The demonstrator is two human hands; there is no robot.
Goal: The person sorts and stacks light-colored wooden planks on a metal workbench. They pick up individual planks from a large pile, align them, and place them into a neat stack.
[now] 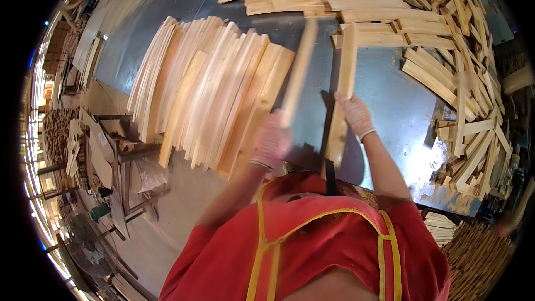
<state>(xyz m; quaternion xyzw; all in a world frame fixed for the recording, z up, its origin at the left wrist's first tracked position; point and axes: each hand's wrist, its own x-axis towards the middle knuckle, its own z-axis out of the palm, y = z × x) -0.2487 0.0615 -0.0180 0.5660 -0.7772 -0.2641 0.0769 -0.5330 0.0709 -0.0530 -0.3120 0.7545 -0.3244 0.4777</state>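
My left hand [271, 140], in a pale work glove and smeared by motion, is closed round the near end of a wooden slat [300, 72] that tilts up over the table. Just left of it, a row of slats [214, 95] stands packed side by side on the table's near edge. My right hand [355, 114], also gloved, grips another slat, a wooden board [346, 67], from its right side. This board points away from me, and its near end reaches close to my apron. Its far end is beside a stack of slats [395, 28].
The metal table [384, 100] spreads out in front of me. Loose slats lie in a jumbled heap [473, 78] along its right side. A wooden rack [120, 161] stands on the floor at left. More stacked wood [479, 256] is at the lower right.
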